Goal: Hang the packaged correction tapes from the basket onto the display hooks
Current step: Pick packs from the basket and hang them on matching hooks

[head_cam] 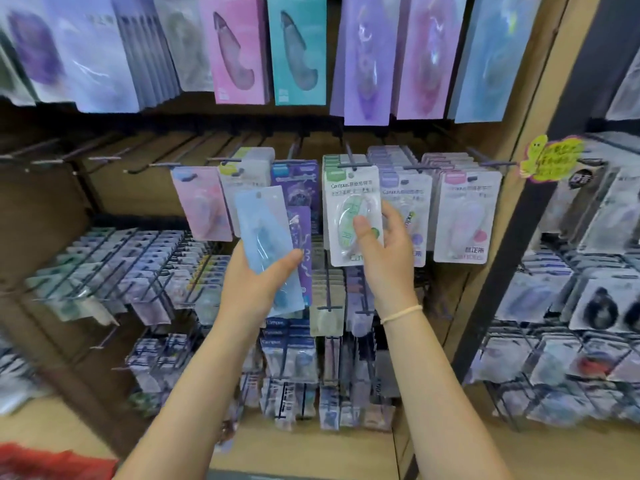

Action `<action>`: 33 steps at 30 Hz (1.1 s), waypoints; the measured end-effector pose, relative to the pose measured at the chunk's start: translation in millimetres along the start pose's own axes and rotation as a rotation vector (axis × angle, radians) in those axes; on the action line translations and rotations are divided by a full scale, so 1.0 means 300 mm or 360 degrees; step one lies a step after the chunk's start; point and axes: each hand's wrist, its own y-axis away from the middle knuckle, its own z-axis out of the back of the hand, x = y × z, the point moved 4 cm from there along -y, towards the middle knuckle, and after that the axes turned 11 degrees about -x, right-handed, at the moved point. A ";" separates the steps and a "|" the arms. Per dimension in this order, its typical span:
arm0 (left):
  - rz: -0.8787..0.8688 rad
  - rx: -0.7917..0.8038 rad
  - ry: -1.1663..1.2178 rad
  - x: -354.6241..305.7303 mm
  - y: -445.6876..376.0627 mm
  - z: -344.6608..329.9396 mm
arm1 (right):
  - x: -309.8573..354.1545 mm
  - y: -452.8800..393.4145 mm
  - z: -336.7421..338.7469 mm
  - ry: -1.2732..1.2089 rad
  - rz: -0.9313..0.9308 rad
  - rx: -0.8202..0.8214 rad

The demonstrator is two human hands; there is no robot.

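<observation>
My left hand (pixel 256 285) grips a light blue packaged correction tape (pixel 266 244), tilted, in front of the middle row of hooks. My right hand (pixel 381 251) holds a white and green packaged correction tape (pixel 351 206), thumb on its front; its top hole sits just under a display hook (pixel 349 161). Whether the pack hangs on the hook is unclear. Pink (pixel 202 202), purple (pixel 298 188) and other packs hang on neighbouring hooks. Bare hooks (pixel 104 154) stick out at the left of this row. The basket is only a red edge (pixel 52 462) at the bottom left.
Tall pink, teal and purple packs (pixel 298 50) hang in the row above. Lower rows of wire hooks (pixel 138 265) carry several small packs. A dark upright post (pixel 540 202) divides this wooden bay from another rack at the right. A yellow-green label (pixel 550 157) sticks out there.
</observation>
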 end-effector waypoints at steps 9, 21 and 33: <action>0.0019 0.0093 -0.0042 0.019 -0.031 -0.005 | -0.006 0.029 -0.021 0.0020 0.0025 -0.0132; 0.0059 0.0305 -0.0012 0.043 -0.075 0.002 | -0.031 0.024 -0.049 0.0469 0.0165 -0.0362; 0.0054 0.0393 0.0067 0.031 -0.039 -0.063 | -0.039 -0.022 -0.017 0.1602 0.1026 -0.0385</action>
